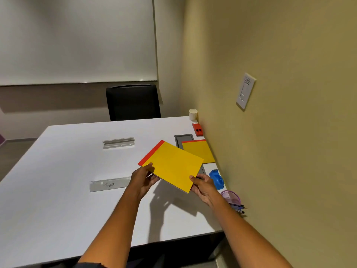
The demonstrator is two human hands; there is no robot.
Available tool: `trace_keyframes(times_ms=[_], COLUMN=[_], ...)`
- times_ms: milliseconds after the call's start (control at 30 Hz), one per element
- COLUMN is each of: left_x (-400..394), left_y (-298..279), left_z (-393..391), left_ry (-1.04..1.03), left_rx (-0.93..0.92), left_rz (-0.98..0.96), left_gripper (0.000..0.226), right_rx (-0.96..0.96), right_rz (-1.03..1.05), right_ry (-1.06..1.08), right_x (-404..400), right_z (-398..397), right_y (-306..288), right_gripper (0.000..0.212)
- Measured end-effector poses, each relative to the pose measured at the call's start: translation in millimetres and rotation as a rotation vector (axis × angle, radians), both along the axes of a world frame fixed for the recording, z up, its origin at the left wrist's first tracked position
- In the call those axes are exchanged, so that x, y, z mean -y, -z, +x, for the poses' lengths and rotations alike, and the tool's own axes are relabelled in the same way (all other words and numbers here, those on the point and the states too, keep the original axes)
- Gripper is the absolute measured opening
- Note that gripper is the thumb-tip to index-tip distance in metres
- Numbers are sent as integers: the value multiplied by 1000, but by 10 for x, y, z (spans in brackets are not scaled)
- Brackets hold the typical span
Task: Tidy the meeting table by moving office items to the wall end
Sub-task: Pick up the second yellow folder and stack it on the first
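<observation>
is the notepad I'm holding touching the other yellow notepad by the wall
Cannot tell. In the head view the held notepad overlaps the notepad by the wall, hiding any gap or contact between them.

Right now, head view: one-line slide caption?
Both hands, left hand and right hand, hold yellow notepad above white table.

The white meeting table (67,167) occupies the room's centre, its right edge abutting an olive-yellow wall (289,55). A white switch plate (245,90) is mounted on that wall. A black chair (133,102) stands at the table's far side. Behind it, a large whiteboard (77,37) covers the far wall. Grey flooring (13,151) is visible at left.
</observation>
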State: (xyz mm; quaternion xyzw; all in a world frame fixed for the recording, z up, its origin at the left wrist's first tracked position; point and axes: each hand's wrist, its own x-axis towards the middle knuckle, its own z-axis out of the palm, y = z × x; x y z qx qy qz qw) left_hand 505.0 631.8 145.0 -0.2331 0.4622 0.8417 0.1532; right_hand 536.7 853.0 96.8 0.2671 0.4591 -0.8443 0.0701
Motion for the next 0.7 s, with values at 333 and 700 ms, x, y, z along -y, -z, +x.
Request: trace_keyframes(times_ms=[333,700], left_x=[-956,-785], left_y=[209,283], left_z=[266,38], left_ry=[150,66], left_rx=[36,-31], left_rz=[-207,-373], left_gripper=[42,59], right_rx=[-20,-70], right_rz=[36,141], right_ry=[128,114], right_x=[-200,-112], right_z=[-89,-63], right_y=[100,48], right_gripper=[26,17])
